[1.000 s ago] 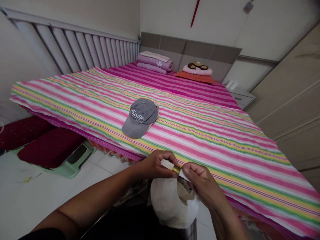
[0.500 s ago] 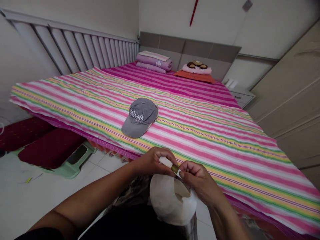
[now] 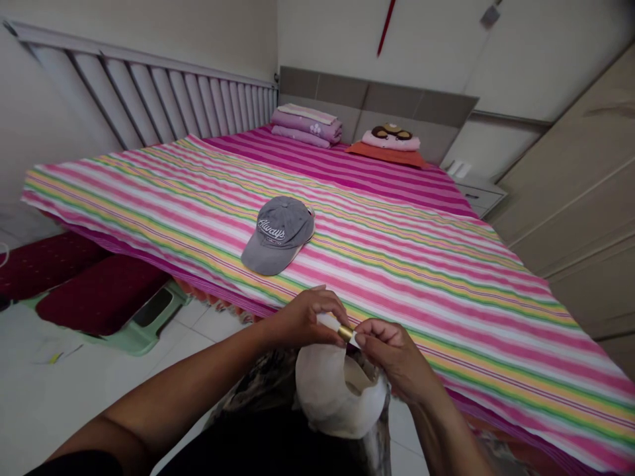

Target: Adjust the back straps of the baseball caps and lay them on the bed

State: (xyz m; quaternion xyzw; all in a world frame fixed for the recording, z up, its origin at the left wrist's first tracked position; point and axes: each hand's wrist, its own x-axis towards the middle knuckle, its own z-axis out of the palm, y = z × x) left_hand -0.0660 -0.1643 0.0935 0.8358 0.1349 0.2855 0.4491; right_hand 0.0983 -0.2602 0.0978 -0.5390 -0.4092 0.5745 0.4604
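A cream-white cap hangs over my lap with its back opening facing up. Across that opening runs its strap with a gold-coloured buckle. My left hand is closed on the strap's left side, thumb and fingers at the buckle. Just right of the buckle, my right hand pinches the white strap between thumb and forefinger. A grey baseball cap with white "Always" lettering lies on the bed beyond my hands, touched by neither.
The bed has a striped cover. Near its headboard lie a folded purple quilt and an orange pillow with a pink one on it. A green stool with a dark red top stands on the left, a wardrobe on the right.
The buckle has turned slightly and its gold face shows more brightly between my hands. The cream-white cap has shifted a little up and left. The grey cap lies where it was.
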